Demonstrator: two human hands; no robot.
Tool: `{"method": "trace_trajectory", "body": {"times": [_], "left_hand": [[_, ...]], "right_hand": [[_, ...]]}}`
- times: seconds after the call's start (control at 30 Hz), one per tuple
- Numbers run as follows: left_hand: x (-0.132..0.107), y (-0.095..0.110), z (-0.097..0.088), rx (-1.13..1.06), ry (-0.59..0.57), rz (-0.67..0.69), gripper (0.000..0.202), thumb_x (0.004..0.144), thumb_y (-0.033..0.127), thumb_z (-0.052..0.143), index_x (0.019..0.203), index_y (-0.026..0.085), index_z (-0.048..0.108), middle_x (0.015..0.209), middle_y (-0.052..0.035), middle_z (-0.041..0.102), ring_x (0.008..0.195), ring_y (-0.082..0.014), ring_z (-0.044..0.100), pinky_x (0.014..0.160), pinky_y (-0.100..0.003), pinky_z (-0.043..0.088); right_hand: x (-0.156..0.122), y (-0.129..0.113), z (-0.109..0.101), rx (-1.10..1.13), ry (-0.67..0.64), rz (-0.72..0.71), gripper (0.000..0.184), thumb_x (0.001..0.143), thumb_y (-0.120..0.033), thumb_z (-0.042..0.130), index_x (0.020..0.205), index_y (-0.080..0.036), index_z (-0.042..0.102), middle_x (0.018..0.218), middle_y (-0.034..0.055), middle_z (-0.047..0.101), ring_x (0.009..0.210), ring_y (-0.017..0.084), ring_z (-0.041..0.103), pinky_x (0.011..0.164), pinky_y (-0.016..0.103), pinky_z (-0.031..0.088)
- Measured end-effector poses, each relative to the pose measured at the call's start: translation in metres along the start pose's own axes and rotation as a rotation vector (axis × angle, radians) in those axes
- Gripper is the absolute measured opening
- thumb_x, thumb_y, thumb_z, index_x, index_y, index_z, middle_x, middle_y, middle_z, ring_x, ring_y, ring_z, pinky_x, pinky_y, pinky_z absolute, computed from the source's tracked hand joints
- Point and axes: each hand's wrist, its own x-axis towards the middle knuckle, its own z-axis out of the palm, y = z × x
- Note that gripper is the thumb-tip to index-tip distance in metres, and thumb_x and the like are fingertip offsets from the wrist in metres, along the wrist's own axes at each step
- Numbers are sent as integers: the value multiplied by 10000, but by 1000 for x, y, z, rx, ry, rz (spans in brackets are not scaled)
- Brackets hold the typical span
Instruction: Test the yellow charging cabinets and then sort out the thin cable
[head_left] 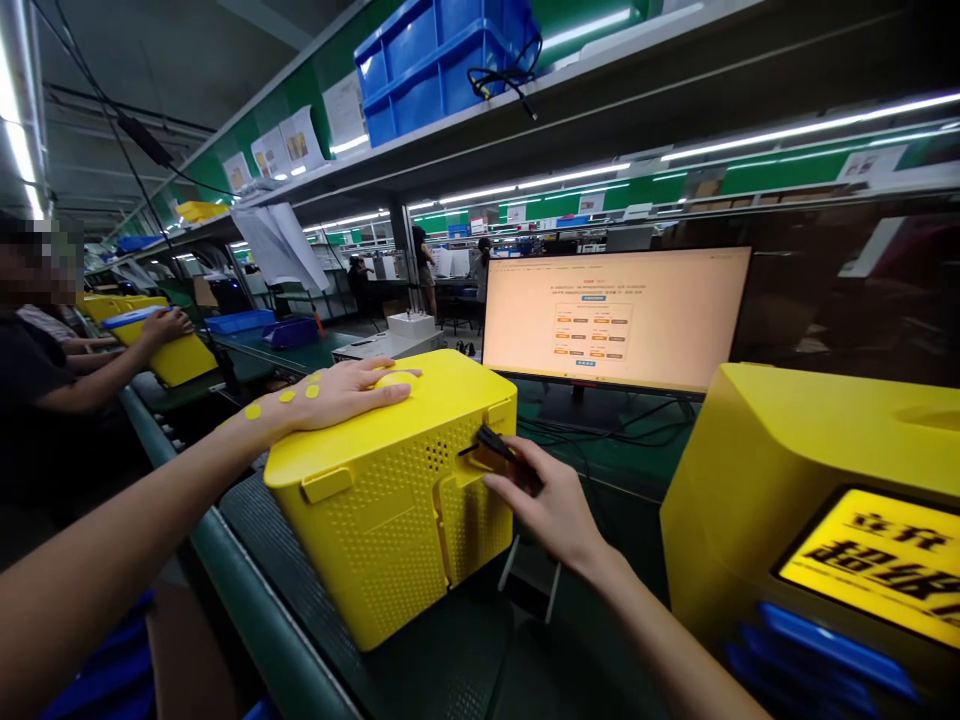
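2 hands work the yellow case [390, 490] lying on the green table [600, 470] before the monitor [615, 315]: left hand [341, 392] flat on top, right hand [551, 500] fingers pinching a black plug [495, 442] at its side port, best kept square and steady.

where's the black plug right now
In the head view, centre frame: the black plug is pinched in the right hand at the yellow case, whose top the left hand presses.

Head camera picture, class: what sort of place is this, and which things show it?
Most likely an electronics assembly line. The left hand steadies a yellow casing on a conveyor belt, a co-worker's hand rests on another yellow casing, and blue bins sit on overhead shelving.
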Motion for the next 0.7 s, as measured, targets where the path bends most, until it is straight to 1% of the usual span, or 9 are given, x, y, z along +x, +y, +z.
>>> {"method": "trace_trajectory", "body": {"times": [0.07,0.1,0.17,0.2,0.3,0.4,0.47,0.6,0.7], "left_hand": [[1,-1,-2,10,-42,-29,603,819,722,221,1328,419,334,1484,2,233,1323,-233,266,1089,-461,133],[1,-1,-2,15,-60,-47,592,817,726,213,1328,445,311,1491,11,212,1326,-239,261,1084,-477,132],[2,-1,-3,14,-69,-72,573,813,732,204,1322,480,283,1497,28,187,1327,-245,259,1075,-499,135],[2,-1,-2,11,-60,-79,567,812,734,202,1317,489,284,1495,35,189,1328,-243,259,1075,-499,134],[2,-2,1,-13,-27,-72,556,815,731,212,1302,487,322,1481,51,224,1328,-217,261,1089,-459,129],[1,-2,4,-40,-5,-37,560,822,717,232,1294,450,371,1468,51,254,1323,-183,268,1103,-403,124],[1,-3,4,-51,7,-18,564,826,708,250,1292,423,392,1463,48,265,1316,-169,281,1106,-380,124],[4,-5,3,-70,10,3,561,836,692,263,1302,404,385,1464,50,263,1314,-166,283,1110,-378,114],[6,-8,3,-66,-5,-20,582,820,713,260,1303,412,382,1474,57,237,1324,-179,265,1112,-392,101]], "right_hand": [[-15,8,-3,20,46,-83,375,912,-333,442,1275,-245,471,913,26,609,714,124,572,622,226,440],[-20,10,-4,-22,53,-122,367,936,-307,390,1292,-253,458,902,31,595,723,131,573,618,234,438],[-24,9,-4,-163,37,-168,349,956,-263,327,1254,-254,509,859,33,585,708,144,580,582,244,420],[-22,6,-3,-216,25,-173,343,954,-256,334,1238,-247,527,859,36,587,707,151,586,568,247,413],[-11,-10,0,-313,18,-132,327,933,-249,389,1219,-238,546,851,36,599,670,170,600,519,257,394],[-3,-26,1,-418,-12,-76,327,908,-236,425,1207,-229,557,855,38,629,624,190,611,472,273,372],[-1,-33,0,-452,-30,-66,331,902,-213,425,1205,-209,557,896,42,657,637,199,627,474,282,382],[-2,-39,-1,-475,-24,-71,324,893,-178,423,1184,-188,565,916,35,683,682,206,647,485,289,398],[-2,-40,1,-490,3,-63,294,884,-178,441,1140,-185,586,874,27,692,651,206,646,459,286,378]]}}
